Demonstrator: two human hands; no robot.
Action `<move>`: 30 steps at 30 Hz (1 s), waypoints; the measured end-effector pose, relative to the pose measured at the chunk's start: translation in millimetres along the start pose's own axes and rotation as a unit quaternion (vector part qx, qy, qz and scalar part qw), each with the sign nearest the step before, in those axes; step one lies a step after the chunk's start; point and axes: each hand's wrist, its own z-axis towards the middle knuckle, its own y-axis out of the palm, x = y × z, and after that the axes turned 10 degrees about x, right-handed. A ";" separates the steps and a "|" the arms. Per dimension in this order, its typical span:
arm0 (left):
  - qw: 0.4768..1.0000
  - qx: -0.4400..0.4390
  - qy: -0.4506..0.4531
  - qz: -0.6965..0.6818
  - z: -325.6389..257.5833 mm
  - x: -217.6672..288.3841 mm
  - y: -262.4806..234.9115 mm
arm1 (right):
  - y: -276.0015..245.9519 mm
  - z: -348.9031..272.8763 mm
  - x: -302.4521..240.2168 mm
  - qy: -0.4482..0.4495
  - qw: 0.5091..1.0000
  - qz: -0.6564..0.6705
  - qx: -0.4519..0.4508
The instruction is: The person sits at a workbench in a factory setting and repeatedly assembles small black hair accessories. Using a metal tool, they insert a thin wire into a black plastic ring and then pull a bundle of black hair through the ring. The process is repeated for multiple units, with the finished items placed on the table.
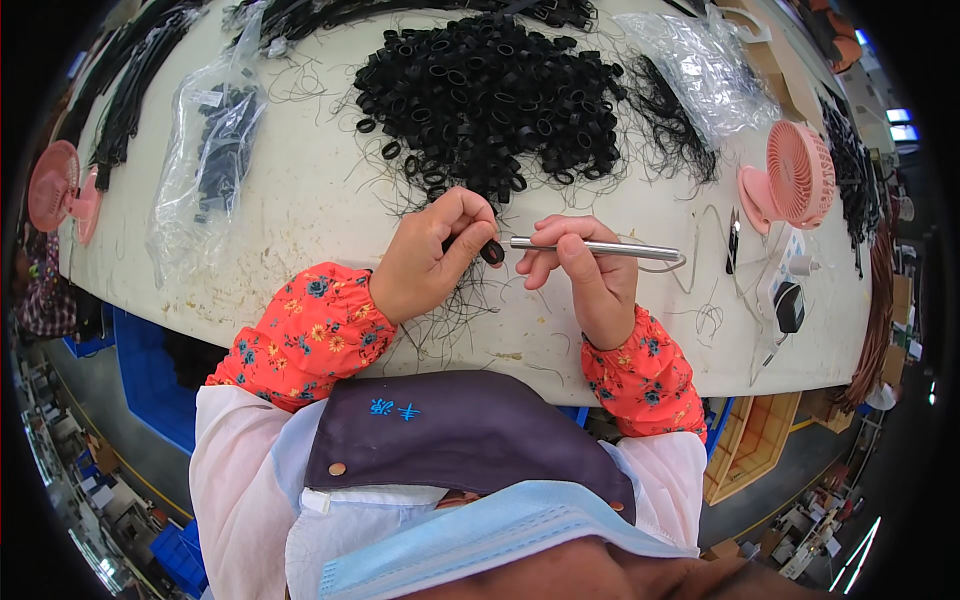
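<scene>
Black rubber ring pinched in my left hand, fingers closed on it at frame centre. My right hand grips the metal tool, lying left-right, tip just right of the ring, above the tabletop.

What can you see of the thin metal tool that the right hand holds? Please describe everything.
The metal tool is a slim, silver, pen-like rod, shiny like steel. It lies nearly level above the pale table. The right hand pinches it near its left end; the rest juts out to the right. Its tip points at a small black ring that the left hand holds.
</scene>
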 end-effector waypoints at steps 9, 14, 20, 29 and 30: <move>1.000 -0.004 -0.011 -0.009 -0.1 2.6 -0.1 | 0.4 -0.3 1.3 0.001 1.000 -0.008 0.000; 1.000 0.010 0.008 -0.014 -0.1 2.7 0.9 | 1.9 -1.2 3.6 -0.031 0.999 -0.033 0.026; 1.000 -0.015 -0.013 0.017 -1.7 5.5 0.5 | 10.7 6.9 16.3 -0.293 0.889 -0.349 0.038; 0.933 -0.091 -0.246 -0.246 5.7 6.0 -5.3 | 9.9 4.3 18.7 -0.281 0.895 -0.334 0.095; 0.936 -0.088 -0.254 -0.227 5.7 8.1 -4.5 | 8.8 4.2 18.5 -0.285 0.892 -0.336 0.101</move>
